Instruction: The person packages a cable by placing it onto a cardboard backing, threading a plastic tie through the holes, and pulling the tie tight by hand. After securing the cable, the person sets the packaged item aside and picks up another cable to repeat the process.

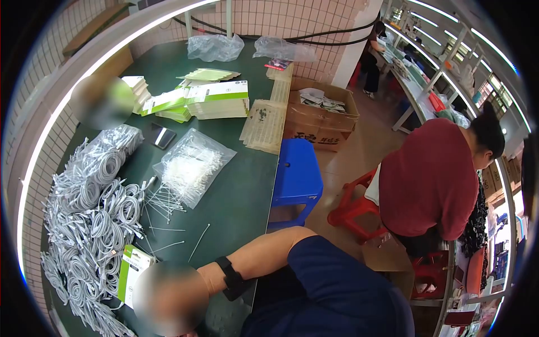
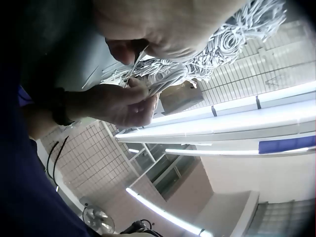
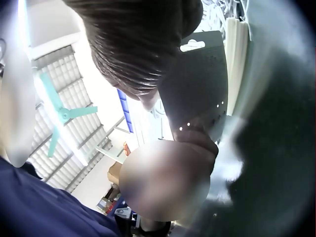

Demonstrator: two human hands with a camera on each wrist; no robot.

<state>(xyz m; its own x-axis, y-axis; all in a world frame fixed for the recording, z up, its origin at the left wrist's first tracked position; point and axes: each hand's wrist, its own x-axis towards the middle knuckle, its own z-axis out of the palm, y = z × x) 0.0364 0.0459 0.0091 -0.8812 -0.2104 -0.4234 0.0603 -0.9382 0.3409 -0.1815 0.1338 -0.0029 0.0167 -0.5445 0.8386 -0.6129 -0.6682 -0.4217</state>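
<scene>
A white and green packaging card [image 1: 132, 272] with a hang hole stands beside the pile of grey-white cables [image 1: 90, 224] on the green table. In the right wrist view the dark back of this card [image 3: 195, 74] shows small punched holes, and the left hand [image 3: 168, 180] has its fingers against the lower part. The left hand [image 2: 163, 27] fills the top of the left wrist view. Below it, the right hand [image 2: 116, 103] pinches a looped cable [image 2: 170, 79]. Blur covers the right hand [image 1: 171, 297] in the head view and hides its fingers there.
A clear bag of white cable ties [image 1: 193, 168] lies mid-table, loose ties [image 1: 168, 205] beside it. Behind are a phone [image 1: 163, 136] and stacked cards [image 1: 219, 101]. A blue stool [image 1: 300, 174] and cardboard box [image 1: 323, 118] flank the table. Another person [image 1: 429, 174] sits at right.
</scene>
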